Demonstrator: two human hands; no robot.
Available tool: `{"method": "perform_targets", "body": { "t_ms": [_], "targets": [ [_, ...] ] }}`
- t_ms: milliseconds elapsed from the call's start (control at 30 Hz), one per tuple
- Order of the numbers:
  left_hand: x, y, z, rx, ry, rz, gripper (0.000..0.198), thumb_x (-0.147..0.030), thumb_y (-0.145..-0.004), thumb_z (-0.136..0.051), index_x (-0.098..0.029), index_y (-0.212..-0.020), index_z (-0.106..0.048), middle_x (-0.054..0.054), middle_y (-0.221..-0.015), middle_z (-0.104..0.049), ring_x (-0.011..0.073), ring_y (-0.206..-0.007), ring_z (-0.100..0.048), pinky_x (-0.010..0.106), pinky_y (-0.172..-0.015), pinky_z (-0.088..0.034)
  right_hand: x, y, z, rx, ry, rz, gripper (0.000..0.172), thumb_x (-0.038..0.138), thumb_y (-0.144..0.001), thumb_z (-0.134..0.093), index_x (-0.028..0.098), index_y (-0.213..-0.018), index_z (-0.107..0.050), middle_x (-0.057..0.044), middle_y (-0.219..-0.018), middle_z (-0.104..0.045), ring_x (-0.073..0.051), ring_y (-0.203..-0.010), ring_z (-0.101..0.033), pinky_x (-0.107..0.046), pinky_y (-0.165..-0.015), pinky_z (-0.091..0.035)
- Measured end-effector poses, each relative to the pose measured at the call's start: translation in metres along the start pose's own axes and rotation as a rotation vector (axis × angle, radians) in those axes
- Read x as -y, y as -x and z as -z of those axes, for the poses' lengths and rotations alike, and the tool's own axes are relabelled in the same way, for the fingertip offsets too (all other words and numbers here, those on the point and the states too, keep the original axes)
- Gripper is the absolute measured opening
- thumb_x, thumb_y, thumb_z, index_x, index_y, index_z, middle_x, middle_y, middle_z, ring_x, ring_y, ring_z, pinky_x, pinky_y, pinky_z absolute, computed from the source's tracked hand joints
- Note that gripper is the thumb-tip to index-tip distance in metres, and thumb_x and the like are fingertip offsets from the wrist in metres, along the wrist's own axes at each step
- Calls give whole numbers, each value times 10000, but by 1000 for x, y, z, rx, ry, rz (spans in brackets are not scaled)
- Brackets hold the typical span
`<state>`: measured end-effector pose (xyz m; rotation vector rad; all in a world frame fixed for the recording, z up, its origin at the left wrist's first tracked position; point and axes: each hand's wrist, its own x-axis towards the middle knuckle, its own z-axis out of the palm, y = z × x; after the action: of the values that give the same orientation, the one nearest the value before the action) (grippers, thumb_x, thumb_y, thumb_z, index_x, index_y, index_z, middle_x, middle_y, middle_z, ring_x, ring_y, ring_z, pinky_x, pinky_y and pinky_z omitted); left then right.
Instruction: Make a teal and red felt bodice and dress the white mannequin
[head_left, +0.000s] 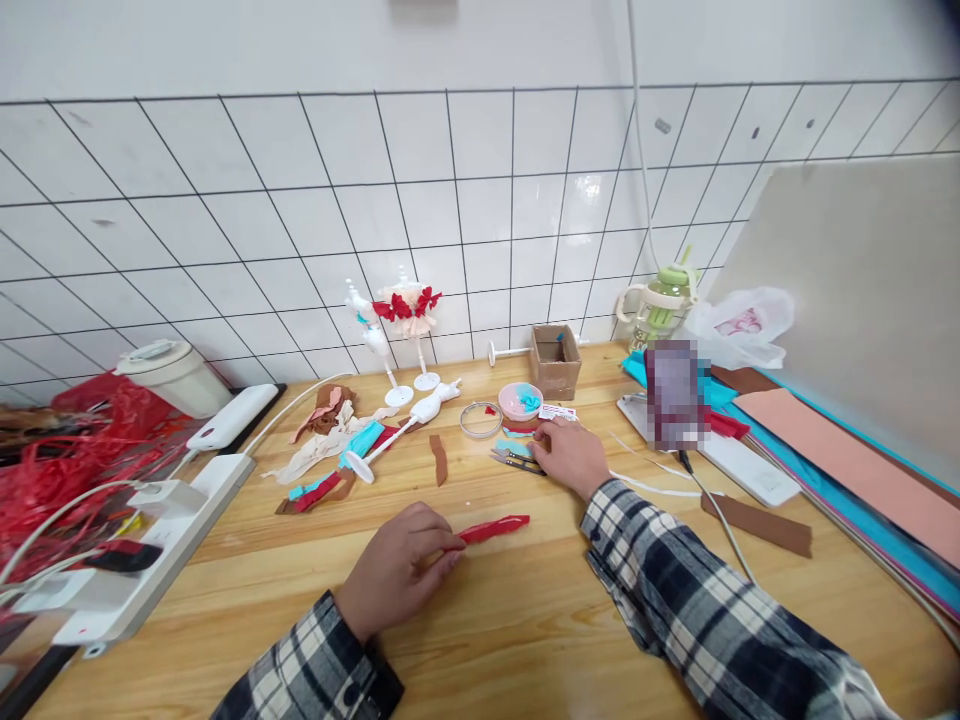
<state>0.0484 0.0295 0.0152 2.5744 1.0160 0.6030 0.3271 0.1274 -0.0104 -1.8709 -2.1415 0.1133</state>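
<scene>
My left hand [409,565] is closed in a pinch on one end of a narrow red strip [495,528], cloth or crepe paper, which points right just over the wooden table. Farther forward, my right hand [568,455] is down at the table with its fingers drawn together; what they hold, if anything, is hidden. Dark thread snips [517,460] lie against its left side. Just beyond its fingers is a small printed white card [557,411]. A pink bowl [519,402] with blue scraps and a round ring [481,420] with a red bit inside stand nearby.
Two white dress-form stands [401,393] stand by the tiled wall, one dressed with red bows; another form [425,408] lies on its side. Coloured scraps [330,430] spread at left. A cardboard box [556,362], cup [660,305], phone and power strip [165,540] surround the work area.
</scene>
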Motion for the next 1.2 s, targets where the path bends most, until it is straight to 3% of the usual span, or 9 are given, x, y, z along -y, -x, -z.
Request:
{"method": "perform_targets", "body": {
  "t_ms": [333, 533, 633, 700, 767, 867, 967, 1133, 1200],
  "targets": [
    [3, 0, -2, -79, 88, 68, 202, -313, -885, -535, -200, -935, -695, 81, -903, -675, 202, -877, -591, 365, -811, -477, -1, 12, 4, -61, -49, 167, 169, 253, -944, -460, 168, -901, -599, -76, -956, -621, -185, -920, -566, -283, -794, -414],
    [-5, 10, -4, -345, 249, 169, 601, -569, -873, -460, -239, -1375, -442, 135, -1384, -482, 307, -1279, -423, 500, -1034, -374, 48, 52, 14, -58, -145, 746, 188, 273, -963, -447, 185, -920, -608, -54, -891, -617, -177, -875, -541, -286, -776, -419],
    [-18, 10, -9, -270, 476, 120, 886, -748, -778, -406, -237, -1483, -243, 139, -1532, -288, 339, -1396, -259, 529, -1119, -247, 70, 75, 17, -35, -207, 932, 199, 305, -971, -430, 200, -967, -600, -40, -885, -621, -160, -823, -538, -270, -720, -422],
    [-25, 6, -13, -183, 641, 169, 902, -761, -763, -407, -234, -1480, -257, 143, -1488, -379, 328, -1349, -362, 498, -1092, -315, 76, 83, 20, -39, -326, 895, 212, 321, -972, -422, 202, -949, -596, -38, -892, -626, -149, -808, -552, -253, -687, -426],
    [-26, 2, -14, -119, 715, 267, 757, -705, -793, -458, -228, -1381, -450, 132, -1328, -568, 301, -1202, -534, 444, -1003, -429, 75, 84, 24, -20, -478, 794, 197, 311, -962, -443, 198, -905, -594, -35, -877, -622, -134, -783, -563, -234, -665, -430],
    [-21, -3, -10, -49, 668, 422, 422, -545, -822, -570, -192, -1013, -701, 85, -948, -733, 230, -858, -669, 340, -792, -524, 69, 78, 26, 40, -667, 661, 143, 298, -918, -533, 190, -857, -603, -24, -825, -610, -122, -742, -562, -217, -644, -432],
    [-15, -4, -5, -34, 575, 484, 275, -438, -805, -620, -182, -826, -719, 42, -756, -725, 183, -694, -648, 281, -680, -511, 63, 71, 22, 129, -783, 554, 119, 305, -867, -613, 189, -848, -636, -14, -797, -611, -120, -721, -561, -217, -636, -441],
    [-12, -4, -1, -59, 497, 473, 223, -384, -829, -588, -201, -809, -715, 24, -753, -731, 177, -718, -662, 268, -703, -510, 57, 65, 11, 287, -891, 394, 323, 286, -755, -729, 210, -1065, -680, -5, -805, -634, -114, -676, -563, -223, -620, -463],
    [-11, -4, -2, -75, 470, 475, 222, -380, -834, -580, -205, -812, -715, 24, -755, -738, 179, -722, -669, 268, -704, -515, 55, 64, 10, 335, -882, 372, 234, 268, -745, -731, 212, -971, -723, -8, -783, -637, -115, -669, -565, -215, -600, -457]
  ]
}}
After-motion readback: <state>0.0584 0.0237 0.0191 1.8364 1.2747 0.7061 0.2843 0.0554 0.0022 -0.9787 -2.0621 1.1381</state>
